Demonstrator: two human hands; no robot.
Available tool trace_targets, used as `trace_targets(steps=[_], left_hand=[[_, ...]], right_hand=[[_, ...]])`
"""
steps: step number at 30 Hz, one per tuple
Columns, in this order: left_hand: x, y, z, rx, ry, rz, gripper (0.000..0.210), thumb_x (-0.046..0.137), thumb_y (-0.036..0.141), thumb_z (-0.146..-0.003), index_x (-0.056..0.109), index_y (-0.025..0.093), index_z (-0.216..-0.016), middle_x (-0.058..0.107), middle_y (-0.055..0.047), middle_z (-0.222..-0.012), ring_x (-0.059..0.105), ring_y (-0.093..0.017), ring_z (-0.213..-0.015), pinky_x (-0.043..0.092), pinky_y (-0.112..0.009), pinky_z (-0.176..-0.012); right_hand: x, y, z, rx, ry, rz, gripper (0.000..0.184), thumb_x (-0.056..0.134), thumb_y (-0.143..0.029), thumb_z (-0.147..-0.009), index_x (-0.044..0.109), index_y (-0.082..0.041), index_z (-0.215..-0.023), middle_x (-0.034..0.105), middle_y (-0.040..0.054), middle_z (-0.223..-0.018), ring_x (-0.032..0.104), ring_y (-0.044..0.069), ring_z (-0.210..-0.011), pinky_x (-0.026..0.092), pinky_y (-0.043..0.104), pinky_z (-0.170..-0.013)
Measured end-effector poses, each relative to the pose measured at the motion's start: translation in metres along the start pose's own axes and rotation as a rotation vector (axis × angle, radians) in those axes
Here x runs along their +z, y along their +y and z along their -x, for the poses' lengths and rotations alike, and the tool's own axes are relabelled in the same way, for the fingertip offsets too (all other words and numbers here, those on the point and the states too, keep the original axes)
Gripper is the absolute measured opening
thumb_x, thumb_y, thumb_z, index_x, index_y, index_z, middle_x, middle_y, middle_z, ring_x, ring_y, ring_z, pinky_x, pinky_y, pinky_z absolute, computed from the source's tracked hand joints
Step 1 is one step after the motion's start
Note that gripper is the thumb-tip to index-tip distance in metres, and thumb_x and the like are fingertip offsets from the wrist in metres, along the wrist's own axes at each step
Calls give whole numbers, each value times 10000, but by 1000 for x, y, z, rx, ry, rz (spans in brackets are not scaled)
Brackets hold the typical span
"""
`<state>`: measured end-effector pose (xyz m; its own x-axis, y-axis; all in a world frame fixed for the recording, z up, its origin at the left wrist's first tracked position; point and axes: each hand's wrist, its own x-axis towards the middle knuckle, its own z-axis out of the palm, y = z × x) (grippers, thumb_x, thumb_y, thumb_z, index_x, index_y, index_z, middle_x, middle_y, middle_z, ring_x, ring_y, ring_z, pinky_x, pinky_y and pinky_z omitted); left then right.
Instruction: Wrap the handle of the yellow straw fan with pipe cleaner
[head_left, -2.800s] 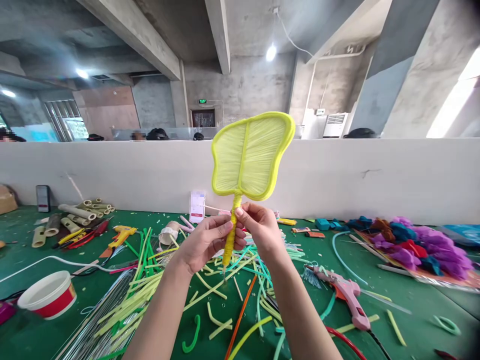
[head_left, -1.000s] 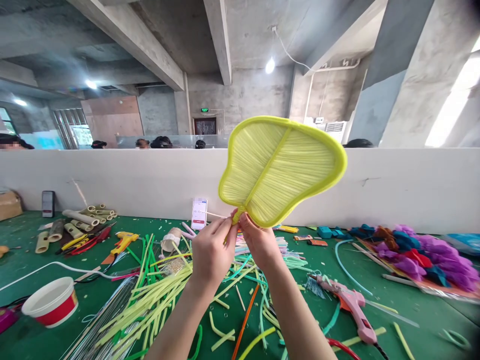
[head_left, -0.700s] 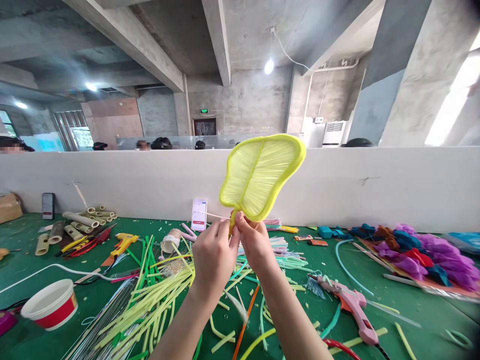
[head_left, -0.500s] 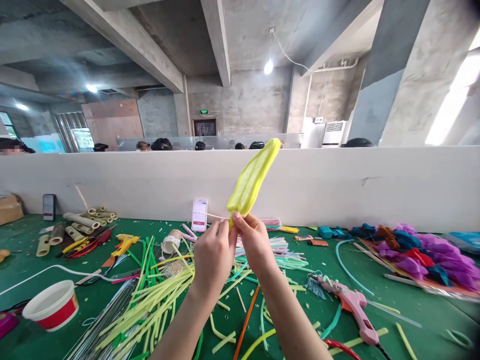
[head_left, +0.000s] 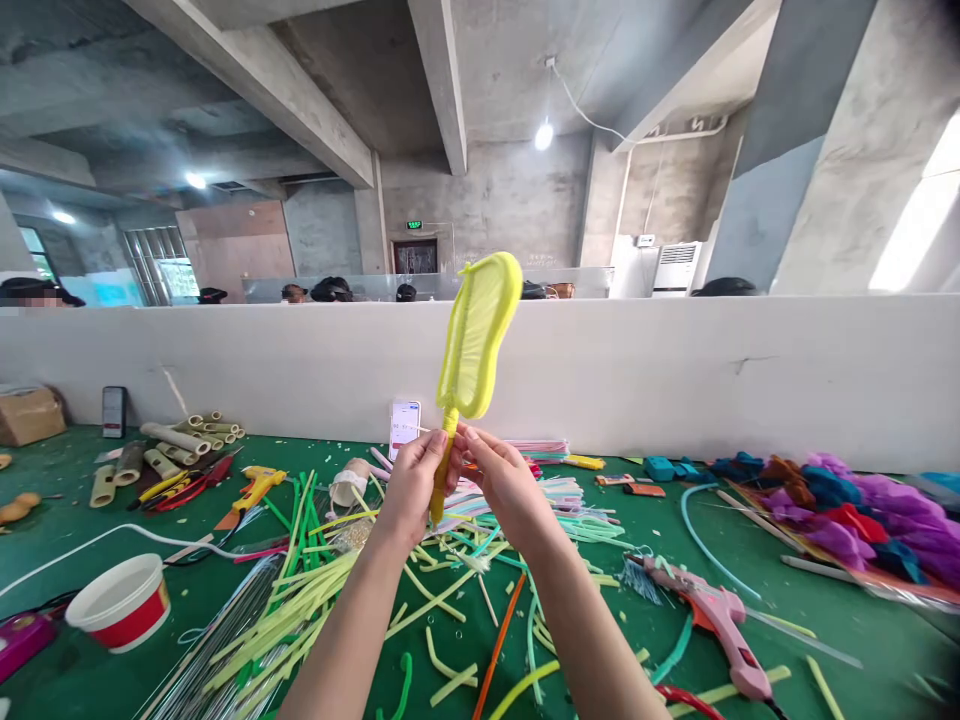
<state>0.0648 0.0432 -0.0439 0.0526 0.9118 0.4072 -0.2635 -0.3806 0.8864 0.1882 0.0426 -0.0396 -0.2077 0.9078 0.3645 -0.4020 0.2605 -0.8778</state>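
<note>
A bright yellow, petal-shaped craft piece [head_left: 480, 335] stands upright in front of me, with a fuzzy rim, a paler ribbed inside and a wrapped yellow stalk [head_left: 441, 490]. My left hand [head_left: 412, 480] grips the stalk from the left, just below the petal. From the right, my right hand [head_left: 502, 480] has its bent fingers on the same stalk, the thumb and forefinger near its top. A thin pale stick [head_left: 424, 430] pokes out by the left fingers; its other end is hidden. Below the hands lie pale yellow-green chenille stems [head_left: 300, 620].
A pink glue gun [head_left: 724, 620] rests at right, a yellow glue gun [head_left: 259, 485] at left. A paper cup [head_left: 124, 610], bamboo pieces [head_left: 176, 440] and a phone [head_left: 403, 425] share the green table. Purple bundles [head_left: 892, 510] lie far right. A white partition [head_left: 675, 380] stands behind.
The yellow petal has turned from leaning right to nearly upright, showing more of its ribbed face. Both hands have shifted slightly, baring the stalk. The camera view has swung slightly left.
</note>
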Motion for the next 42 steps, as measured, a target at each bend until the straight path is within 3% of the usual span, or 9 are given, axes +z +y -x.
trace_targets(steps=[4, 9, 13, 16, 18, 26, 32, 36, 42], left_hand=[[-5, -11, -2, -127, -96, 177, 427, 740, 560, -772, 602, 159, -730, 531, 33, -587, 408, -51, -417, 321, -191, -412], [-6, -32, -6, -223, -148, 232, 453, 786, 569, -728, 683, 128, -742, 637, -38, -635, 586, -132, -533, 478, -264, -544], [-5, -44, -14, -163, -6, 228, 345, 832, 445, -714, 755, 148, -872, 754, -80, -878, 689, -199, -830, 519, -315, -783], [-10, -46, -20, -103, 154, 234, 231, 826, 337, -702, 756, 194, -869, 771, -37, -926, 687, -184, -909, 488, -295, -835], [-15, -44, -21, -84, 195, 244, 165, 803, 274, -693, 752, 194, -827, 776, -29, -902, 690, -181, -917, 482, -286, -837], [-24, -42, -20, -133, 49, 285, 212, 833, 238, -658, 777, 134, -835, 783, -97, -926, 706, -222, -868, 518, -317, -771], [-33, -61, -27, -118, 148, 306, 318, 919, 261, -573, 778, 151, -836, 783, -57, -841, 709, -193, -842, 516, -292, -772], [-38, -64, -30, -143, 131, 327, 337, 931, 278, -564, 769, 147, -829, 776, -61, -828, 715, -198, -848, 530, -280, -751], [-47, -60, -17, -248, 18, 358, 384, 814, 447, -754, 739, 155, -991, 770, -83, -935, 717, -194, -857, 533, -250, -666]], right_hand=[[-1, -1, 2, 12, -73, -24, 340, 674, -507, -862, 741, -179, -921, 647, -1, -667, 616, 152, -598, 532, 314, -677], [-11, 4, -2, -43, 76, 146, 367, 763, -488, -766, 748, -149, -907, 603, -19, -527, 522, 145, -432, 452, 282, -443], [-21, 19, -12, -128, 190, 189, 313, 845, -416, -669, 761, -163, -832, 748, 49, -730, 679, 218, -675, 547, 334, -683], [-24, 31, -18, -137, 195, 191, 320, 840, -440, -656, 772, -170, -814, 783, 73, -801, 718, 265, -773, 554, 383, -785], [-23, 39, -19, -121, 183, 182, 341, 843, -459, -644, 776, -173, -816, 789, 75, -797, 731, 278, -775, 562, 408, -803], [-25, 62, -21, -11, 156, 141, 436, 890, -512, -561, 754, -158, -774, 775, 86, -696, 752, 299, -701, 589, 481, -794], [-21, 72, -22, 19, 79, 134, 407, 921, -422, -516, 745, -169, -782, 782, 73, -734, 756, 297, -768, 584, 455, -822], [-18, 76, -23, 33, 58, 120, 405, 921, -353, -506, 729, -173, -815, 781, 63, -740, 754, 285, -758, 587, 438, -806], [-14, 75, -20, 34, 70, 109, 417, 894, -361, -550, 729, -175, -884, 783, 61, -770, 745, 285, -786, 582, 418, -782]])
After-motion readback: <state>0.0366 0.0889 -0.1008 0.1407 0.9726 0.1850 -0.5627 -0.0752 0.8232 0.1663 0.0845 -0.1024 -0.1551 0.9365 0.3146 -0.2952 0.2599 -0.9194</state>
